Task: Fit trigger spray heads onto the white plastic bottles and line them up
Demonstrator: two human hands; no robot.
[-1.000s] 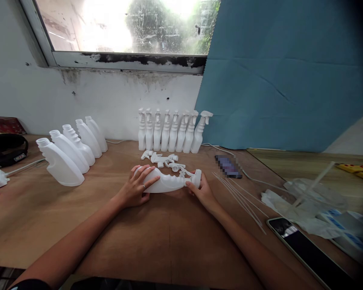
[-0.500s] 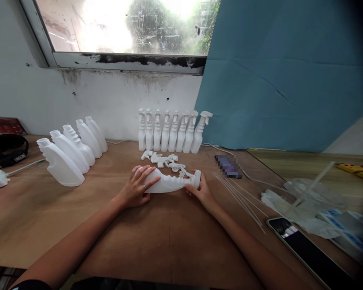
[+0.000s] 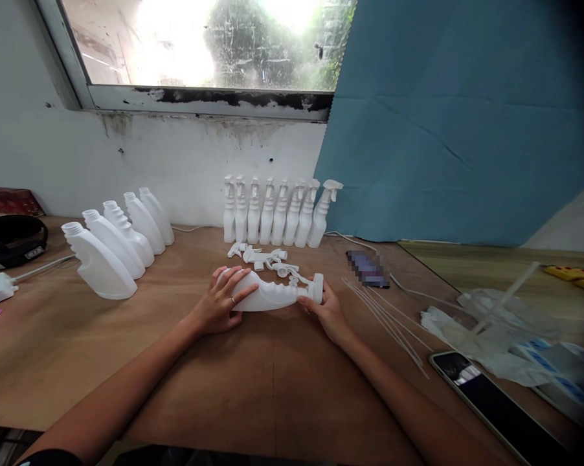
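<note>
A white plastic spray bottle (image 3: pixel 267 296) lies on its side in front of me, its neck pointing right. My left hand (image 3: pixel 224 298) is wrapped over the bottle's base end, fingers curled across the top. At the other end, my right hand (image 3: pixel 328 309) grips the white trigger spray head (image 3: pixel 314 289) at the bottle's neck; some of its fingers are hidden behind the head. Just beyond the bottle lies a loose pile of white trigger spray heads (image 3: pixel 258 256).
Several white bottles with spray heads (image 3: pixel 279 217) stand in a row by the wall. Several topless bottles (image 3: pixel 105 265) stand at left. Thin white tubes (image 3: pixel 386 317), a blurred-screen phone (image 3: pixel 368 268), a larger phone (image 3: pixel 491 401) and a clear plastic cup (image 3: pixel 510 314) lie at right.
Both hands keep the same grip on the bottle and spray head. The whole view has shifted very slightly; nothing else has visibly moved.
</note>
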